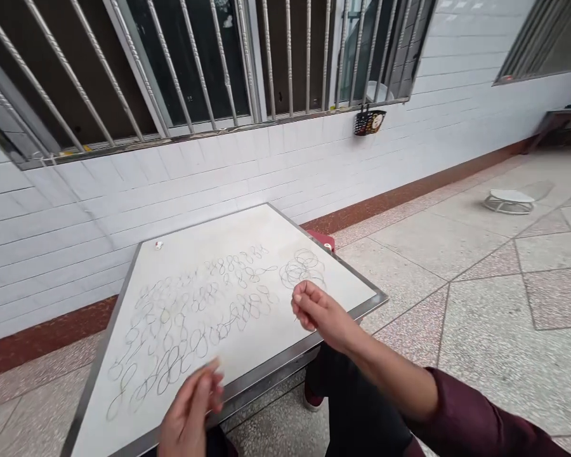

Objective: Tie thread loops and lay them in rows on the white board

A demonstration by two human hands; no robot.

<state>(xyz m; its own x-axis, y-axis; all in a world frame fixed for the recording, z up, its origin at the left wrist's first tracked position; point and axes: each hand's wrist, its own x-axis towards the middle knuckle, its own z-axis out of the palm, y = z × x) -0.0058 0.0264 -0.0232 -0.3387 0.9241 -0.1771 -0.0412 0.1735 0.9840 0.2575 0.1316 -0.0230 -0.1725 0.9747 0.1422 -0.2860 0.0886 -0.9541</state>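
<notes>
My right hand [318, 310] is above the right part of the white tabletop [238, 231], its thumb and fingers closed in a pinch. Whatever it holds, if anything, is too small to make out. Close behind it lies a loose pile of thin, dark round loops [299, 266]. My left hand [190, 409] is over the table's near edge, slightly blurred, with thumb and fingertips pressed together; I cannot make out anything in them. Rows of thin figure-eight loops [171, 368], like wire or cord, cover the left and middle of the tabletop.
The table has a metal rim [285, 363] and stands near a white tiled wall [209, 171] below a barred window [195, 63]. A small red-and-white item [158, 245] lies at the far left corner. A black basket [368, 122] hangs on the wall; a low white stool [510, 200] stands on the floor.
</notes>
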